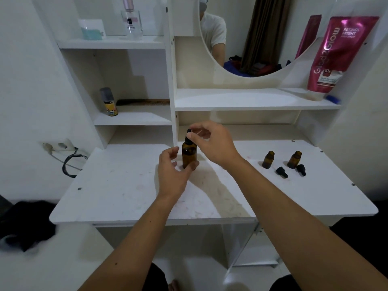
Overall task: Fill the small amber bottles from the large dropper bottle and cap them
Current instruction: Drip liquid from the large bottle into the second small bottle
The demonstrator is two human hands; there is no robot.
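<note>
The large amber dropper bottle (189, 154) stands upright on the white table (126, 185), near its middle. My left hand (173, 171) curls around its lower body, thumb at the front. My right hand (212, 141) pinches the black dropper cap (188, 136) on top of it. Two small amber bottles (268, 159) (294, 159) stand uncapped at the right of the table. A small black cap lies in front of each, one (281, 172) by the left bottle and one (301, 169) by the right.
White shelves rise behind the table, with a yellow spray can (109, 101), a comb (142, 101), a perfume bottle (131, 19) and a pink pouch (336, 53). A mirror (252, 34) hangs above. A wall socket with a black cable (69, 162) sits at the left.
</note>
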